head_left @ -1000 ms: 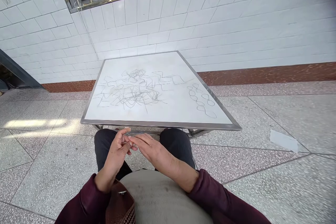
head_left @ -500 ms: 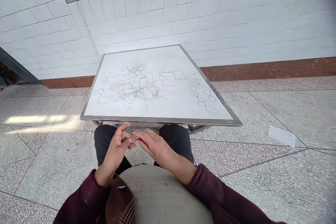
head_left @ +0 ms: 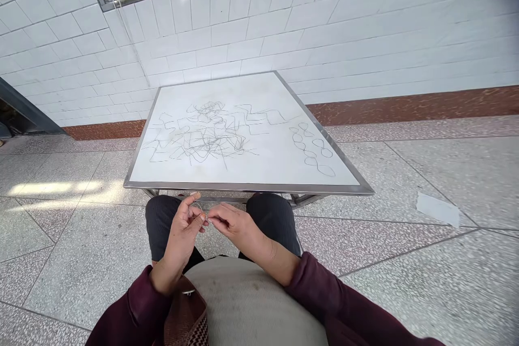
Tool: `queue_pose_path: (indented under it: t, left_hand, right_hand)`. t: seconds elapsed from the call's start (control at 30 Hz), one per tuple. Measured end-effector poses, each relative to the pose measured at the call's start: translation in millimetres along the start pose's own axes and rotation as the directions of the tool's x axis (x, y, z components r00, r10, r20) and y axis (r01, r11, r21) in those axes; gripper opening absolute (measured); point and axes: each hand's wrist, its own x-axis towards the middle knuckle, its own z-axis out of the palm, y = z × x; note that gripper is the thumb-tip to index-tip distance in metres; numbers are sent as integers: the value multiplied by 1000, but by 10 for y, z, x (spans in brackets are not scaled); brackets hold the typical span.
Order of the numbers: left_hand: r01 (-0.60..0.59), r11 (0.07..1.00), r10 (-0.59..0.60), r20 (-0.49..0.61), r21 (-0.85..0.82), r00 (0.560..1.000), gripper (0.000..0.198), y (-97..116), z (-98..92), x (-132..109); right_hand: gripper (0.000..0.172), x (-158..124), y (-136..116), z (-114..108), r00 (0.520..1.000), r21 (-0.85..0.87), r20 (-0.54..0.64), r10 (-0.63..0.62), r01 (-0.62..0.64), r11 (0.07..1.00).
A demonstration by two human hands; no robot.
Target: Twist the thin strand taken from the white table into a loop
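The left hand [head_left: 182, 230] and right hand [head_left: 235, 225] were held together at 12 o'clock, directly above the knees [head_left: 162, 221], with a narrow gap between them. A thin wire [head_left: 198, 207], apparently metal and bent into a small loop, stood between the fingertips. The left thumb and forefinger held the loop, and the right fingertips [head_left: 213, 219] pinched in at its lower side; the wire was too fine to trace fully. Neither hand was open wide. This close fingertip hold appeared suited to a wire too fine for a full-hand grip, and the raised forearms kept the work in front of the wearer, resting on nothing visible.

The table [head_left: 243, 188], steel-rimmed with a white top, stood at 12 o'clock just beyond the knees. Thin dark lines lay across the top in a tangle, with a looped chain toward 1 o'clock; whether these were wire or drawn marks could not be determined. Maroon sleeves [head_left: 138, 303] covered both forearms. A woven bag [head_left: 186, 313] lay at 6 o'clock, and a white scrap [head_left: 438, 209] lay on the floor at 3 o'clock.
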Motion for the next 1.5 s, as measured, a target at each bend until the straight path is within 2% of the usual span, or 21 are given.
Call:
queue_pose_path:
  t: [0.1,0.17,0.37,0.5,0.77,0.97,1.2,1.4,1.5]
  left_hand:
    - [13,1000,-13,9,3,1000,51,-5,-7,6]
    - [11,1000,-11,12,3,1000,51,-10,-8,7]
    - [45,998,-44,24,-49,999,52,-13,21,1]
    - [82,994,-81,20,-72,997,52,-6,34,-4]
    - [103,990,-101,25,-95,995,51,2,1,17]
    - [97,995,-96,84,0,992,52,18,-34,26]
    - [46,999,-48,148,19,988,50,-46,-35,22]
    - [53,999,-54,157,14,986,50,-38,-25,15]
    - [57,998,-57,170,2,984,50,-26,-36,14]
  right_hand:
    - [14,-20,15,0,1000,-56,27,6,-5,998]
    - [13,-18,27,-25,999,-26,42,6,-5,1000]
    - [27,42,55,-132,985,-20,142,-97,100,995]
    - [29,66,43,-163,978,7,185,-96,96,995]
    - [25,78,-33,-188,975,-78,203,-87,105,991]
    - [25,56,-28,-187,967,-149,211,-144,178,973]
    - [26,72,-59,-288,945,-57,316,-85,108,992]
    - [30,56,-44,-277,949,-128,273,-161,201,971]
    - [30,45,-5,-265,943,-110,260,-206,241,964]
